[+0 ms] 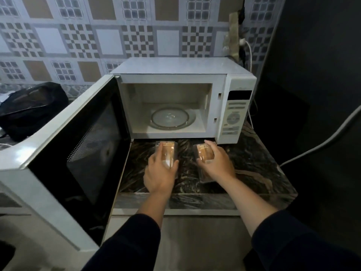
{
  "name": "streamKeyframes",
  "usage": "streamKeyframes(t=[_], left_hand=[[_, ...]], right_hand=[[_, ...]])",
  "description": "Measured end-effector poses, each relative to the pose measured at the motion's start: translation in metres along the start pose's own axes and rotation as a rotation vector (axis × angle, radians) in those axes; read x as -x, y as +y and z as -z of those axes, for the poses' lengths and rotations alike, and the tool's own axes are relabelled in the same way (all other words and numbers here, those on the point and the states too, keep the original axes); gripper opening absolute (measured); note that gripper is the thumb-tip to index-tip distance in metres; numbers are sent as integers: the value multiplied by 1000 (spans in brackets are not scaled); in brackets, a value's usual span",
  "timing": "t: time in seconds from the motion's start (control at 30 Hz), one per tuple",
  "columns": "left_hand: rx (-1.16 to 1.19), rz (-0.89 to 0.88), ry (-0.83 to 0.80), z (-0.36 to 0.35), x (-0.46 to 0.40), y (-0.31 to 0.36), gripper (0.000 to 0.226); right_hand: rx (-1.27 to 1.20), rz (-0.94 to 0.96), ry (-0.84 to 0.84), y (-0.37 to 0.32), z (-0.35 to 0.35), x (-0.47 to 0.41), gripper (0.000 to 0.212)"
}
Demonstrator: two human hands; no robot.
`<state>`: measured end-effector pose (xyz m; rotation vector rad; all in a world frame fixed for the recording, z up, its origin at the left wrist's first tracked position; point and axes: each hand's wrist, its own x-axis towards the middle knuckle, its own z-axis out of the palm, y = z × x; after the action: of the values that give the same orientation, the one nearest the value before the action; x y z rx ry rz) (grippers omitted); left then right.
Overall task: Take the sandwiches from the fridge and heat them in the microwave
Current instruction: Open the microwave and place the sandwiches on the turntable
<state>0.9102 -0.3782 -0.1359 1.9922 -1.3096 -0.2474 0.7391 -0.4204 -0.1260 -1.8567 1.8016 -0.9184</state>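
Dark marble counter (254,169) beneath open microwave (195,69).

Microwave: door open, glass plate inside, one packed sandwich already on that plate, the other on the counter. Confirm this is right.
Not quite. The head view shows the microwave door open and the glass plate bare. Both sandwiches are on the counter in front: left hand holds one, right hand the other.

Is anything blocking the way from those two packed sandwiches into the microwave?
Nothing visible does. The door is swung wide open to the left, and the glass turntable lies bare. The left hand and right hand each hold a sandwich pack just before the opening.
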Motion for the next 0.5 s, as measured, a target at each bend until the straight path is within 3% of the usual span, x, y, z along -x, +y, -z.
streamKeyframes(t=[0.37,0.5], left_hand=[[68,-9,-37,-31,-23,-11,85],[93,-86,-119,-25,-29,-20,72]], right_hand=[[-57,65,-21,21,-29,-35,73],[255,104,-47,14,-24,-31,74]])
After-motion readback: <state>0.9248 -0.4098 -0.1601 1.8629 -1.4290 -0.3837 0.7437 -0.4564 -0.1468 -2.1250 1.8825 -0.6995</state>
